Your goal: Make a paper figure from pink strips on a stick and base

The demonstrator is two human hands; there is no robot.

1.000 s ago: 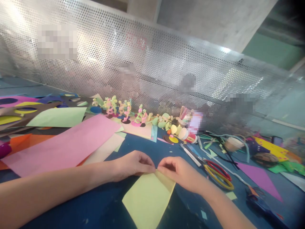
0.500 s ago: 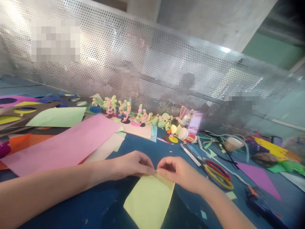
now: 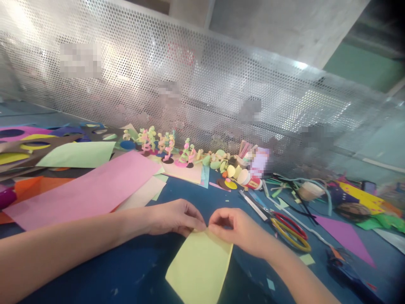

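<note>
A pale yellow sheet of paper [image 3: 201, 268] lies at the bottom centre, just over the blue table. My left hand [image 3: 179, 217] pinches its far edge between thumb and fingers. Right beside it, my right hand [image 3: 236, 228] grips the same edge, so the two sets of fingertips almost meet. A double line along the paper's right side looks like a fold or a second layer. To the right of my right hand rest scissors [image 3: 289, 232] with red and yellow handles.
Pink paper [image 3: 88, 188] and a pale green sheet [image 3: 79, 154] lie at left. Small paper figures [image 3: 167, 147] stand at the back before a perforated metal screen [image 3: 205, 80]. A red and white tub [image 3: 253, 181] lies on its side. At right are purple paper [image 3: 344, 238] and a dark blue tool [image 3: 351, 274] with a cord.
Almost nothing differs. Both hands keep their pinch on the yellow paper, which has shifted very slightly to the right.
</note>
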